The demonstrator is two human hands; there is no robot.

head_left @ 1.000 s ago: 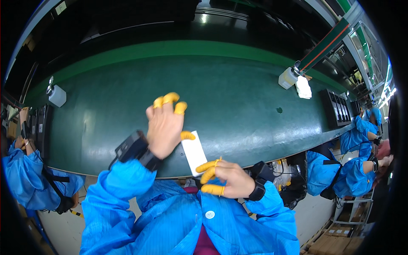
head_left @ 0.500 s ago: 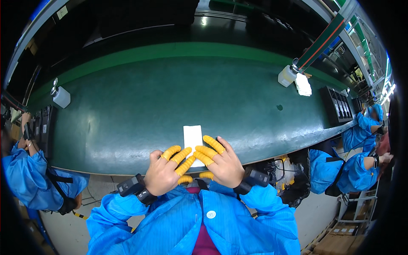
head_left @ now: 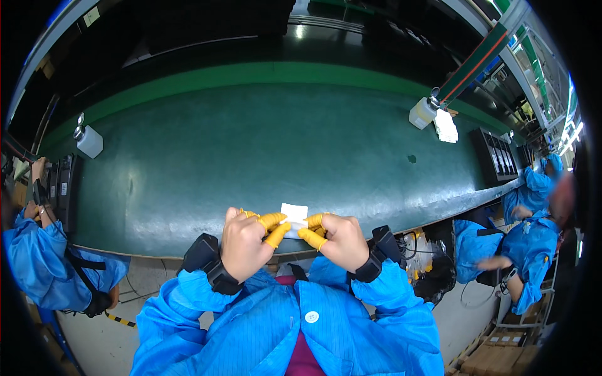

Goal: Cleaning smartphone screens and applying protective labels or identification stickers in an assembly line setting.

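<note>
At the near edge of the green table, a small white cloth or paper wipe [head_left: 294, 212] is pinched between my two hands. My left hand [head_left: 246, 241] grips its left side between thumb and fingers. The right side is in my right hand [head_left: 342, 240], thumb below and fingers above. Yellow finger covers sit on several fingers of both hands. The wipe's near part looks folded or rolled up between the thumbs, while its far part stands out flat beyond the fingertips. Some fingers of each hand are curled out of sight.
Dispenser bottles stand at the far left [head_left: 89, 141] and far right [head_left: 423, 113] of the green table [head_left: 263, 144]. White sheets [head_left: 446, 126] lie beside the right one. Black trays [head_left: 494, 155] sit near both ends. People in blue work at either side.
My hands have gone from spread flat over the wipe to pinching its sides. Less of the wipe shows, its near part now folded up. At right, a person's arms have moved.
</note>
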